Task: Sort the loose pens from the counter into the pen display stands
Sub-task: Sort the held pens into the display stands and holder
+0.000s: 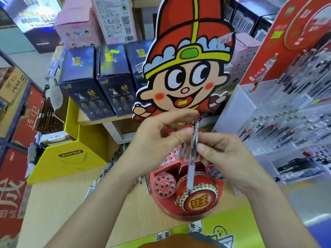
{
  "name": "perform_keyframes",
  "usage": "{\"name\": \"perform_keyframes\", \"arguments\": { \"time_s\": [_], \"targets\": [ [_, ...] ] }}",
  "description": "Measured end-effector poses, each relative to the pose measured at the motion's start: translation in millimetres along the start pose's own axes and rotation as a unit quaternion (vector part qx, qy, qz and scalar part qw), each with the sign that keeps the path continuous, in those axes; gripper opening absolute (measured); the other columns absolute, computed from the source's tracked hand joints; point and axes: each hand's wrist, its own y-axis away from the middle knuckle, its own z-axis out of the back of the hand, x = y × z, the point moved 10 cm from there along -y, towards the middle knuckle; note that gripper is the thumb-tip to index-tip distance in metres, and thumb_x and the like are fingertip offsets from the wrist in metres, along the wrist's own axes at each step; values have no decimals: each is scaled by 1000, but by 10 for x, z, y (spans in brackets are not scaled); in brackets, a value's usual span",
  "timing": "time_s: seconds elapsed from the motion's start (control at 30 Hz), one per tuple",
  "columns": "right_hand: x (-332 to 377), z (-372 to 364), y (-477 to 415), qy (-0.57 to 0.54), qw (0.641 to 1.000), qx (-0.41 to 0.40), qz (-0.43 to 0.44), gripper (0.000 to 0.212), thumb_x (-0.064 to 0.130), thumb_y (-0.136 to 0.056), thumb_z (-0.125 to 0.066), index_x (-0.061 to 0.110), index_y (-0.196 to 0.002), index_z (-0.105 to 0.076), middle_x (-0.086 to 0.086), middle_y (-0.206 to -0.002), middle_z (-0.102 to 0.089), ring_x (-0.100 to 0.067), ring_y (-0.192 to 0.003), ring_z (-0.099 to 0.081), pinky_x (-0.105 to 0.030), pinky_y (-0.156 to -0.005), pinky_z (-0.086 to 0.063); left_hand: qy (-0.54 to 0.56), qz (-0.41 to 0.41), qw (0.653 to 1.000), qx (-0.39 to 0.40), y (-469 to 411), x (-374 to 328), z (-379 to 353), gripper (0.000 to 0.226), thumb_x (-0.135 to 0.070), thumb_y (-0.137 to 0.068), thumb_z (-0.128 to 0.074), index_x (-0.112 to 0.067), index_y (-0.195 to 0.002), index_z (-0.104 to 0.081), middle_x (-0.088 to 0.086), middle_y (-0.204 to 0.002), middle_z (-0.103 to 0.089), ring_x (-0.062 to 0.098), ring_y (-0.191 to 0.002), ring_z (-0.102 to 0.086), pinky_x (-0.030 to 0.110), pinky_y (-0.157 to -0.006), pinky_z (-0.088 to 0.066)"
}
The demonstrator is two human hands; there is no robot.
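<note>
On a wooden shop counter [68, 203] stands a red cartoon-boy pen display stand [179, 24]. Before it, the left hand [157, 140] and right hand [223, 154] both pinch one clear pen [191, 176], upright over the stand's base.

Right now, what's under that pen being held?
The red display stand, its gold-studded drum right below the pen, a holed round holder beside it. The left hand and right hand cover the stand's middle, so that part is hidden.
</note>
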Motion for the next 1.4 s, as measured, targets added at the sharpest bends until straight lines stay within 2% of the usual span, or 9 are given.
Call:
{"name": "perform_keyframes", "arguments": {
  "time_s": [0.17, 0.3, 0.4, 0.53, 0.73, 0.9, 1.03, 1.23, 1.4],
  "targets": [
    [-25, -38, 0, 12, 1000, 21, -5, 16, 14, -84, -68, 17, -95, -79, -9, -85, -75, -11, -68, -57, -17, -58, -44, 141, 34, 989, 9, 13, 72, 29, 28, -17, -81, -65, -13, -109, -67, 6, -90, -75, 17, -85, -71, 22, -71, -53],
    [70, 477, 65, 27, 986, -165, 22, 21, 12, -87, -64, 27, -87, -79, -1, -83, -75, -5, -71, -64, -14, -62, -48, 126, -20, 981, -149, -28, -51, 461, 19, -20, -76, -70, -16, -94, -69, 6, -85, -74, 20, -80, -71, 28, -69, -56],
    [171, 756, 142, 121, 967, -219, 40, 30, 2, -91, -62, 30, -91, -74, 6, -94, -73, 0, -91, -64, -10, -76, -47, 79, -71, 974, -199, -92, -214, 594, 17, -16, -79, -72, -15, -95, -68, 3, -83, -73, 13, -76, -70, 22, -69, -55],
    [50, 746, 102, 176, 968, -174, 37, 36, 3, -90, -64, 36, -101, -69, 25, -105, -67, 1, -104, -61, -16, -86, -48, -12, -92, 979, -180, -205, -253, 414, 17, -11, -81, -74, -23, -93, -69, -4, -85, -72, 12, -81, -70, 28, -75, -57],
    [-70, 662, -6, 274, 952, -125, 61, 28, 28, -86, -64, 46, -107, -66, 23, -118, -61, -3, -117, -56, -29, -97, -45, -59, -75, 986, -135, -292, -91, 155, 18, -13, -79, -77, -29, -87, -72, -9, -83, -70, 12, -78, -68, 31, -74, -57],
    [-127, 667, -84, 275, 952, -114, 67, 28, 29, -85, -63, 48, -105, -65, 24, -116, -61, -6, -114, -58, -34, -98, -47, -88, -67, 991, -79, -328, 16, -30, 11, -25, -77, -77, -25, -87, -73, -8, -77, -70, 16, -73, -65, 35, -64, -53],
    [-171, 671, -126, 261, 957, -110, 62, 29, 29, -84, -63, 44, -108, -66, 21, -115, -62, -5, -112, -59, -30, -94, -47, -101, -24, 993, -61, -353, 198, -85, 11, -27, -73, -81, -30, -82, -76, -16, -75, -66, 9, -70, -56, 19, -61, -43],
    [-244, 684, -119, 263, 959, -96, 52, 29, 19, -89, -69, 34, -113, -69, 20, -115, -62, -4, -109, -59, -15, -85, -40, -138, 4, 990, -15, -379, 279, -155, 17, -27, -71, -83, -37, -81, -73, -27, -79, -62, 5, -75, -55, 20, -64, -42],
    [-253, 654, -113, 260, 960, -87, 56, 34, 21, -86, -68, 42, -112, -66, 24, -114, -62, -1, -111, -59, -13, -86, -41, -99, 2, 994, 40, -403, 249, -230, 9, -16, -75, -80, -20, -83, -77, -20, -68, -64, 16, -55, -47, 21, -51, -39]
  ]
}}
